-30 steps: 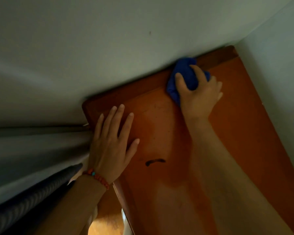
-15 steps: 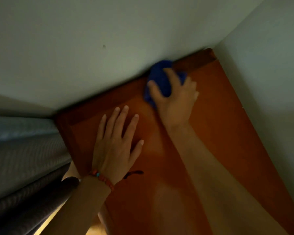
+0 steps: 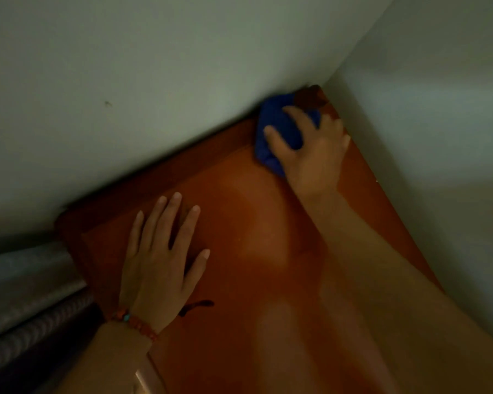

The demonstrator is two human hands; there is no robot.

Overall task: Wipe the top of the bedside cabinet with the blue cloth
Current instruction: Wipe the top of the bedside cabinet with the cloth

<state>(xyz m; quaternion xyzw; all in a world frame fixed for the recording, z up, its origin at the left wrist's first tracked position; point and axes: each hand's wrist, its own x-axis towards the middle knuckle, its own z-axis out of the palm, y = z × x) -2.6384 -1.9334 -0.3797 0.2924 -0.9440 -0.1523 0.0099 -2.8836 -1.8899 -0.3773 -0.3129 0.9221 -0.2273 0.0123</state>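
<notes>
Gripping the blue cloth (image 3: 279, 129) at the cabinet top's (image 3: 239, 280) far corner, right fingers (image 3: 296, 118) curl; left fingers (image 3: 165, 220) spread flat.

The cloth (image 3: 279, 132) is deep blue. The bedside cabinet top (image 3: 239, 251) is reddish-orange wood with paler glossy patches and one small dark streak (image 3: 199, 305). The walls (image 3: 125, 81) are pale grey-green. The bead bracelet (image 3: 134, 322) is orange-red with one turquoise bead. The fabric (image 3: 26, 308) at left is grey, finely textured.
</notes>
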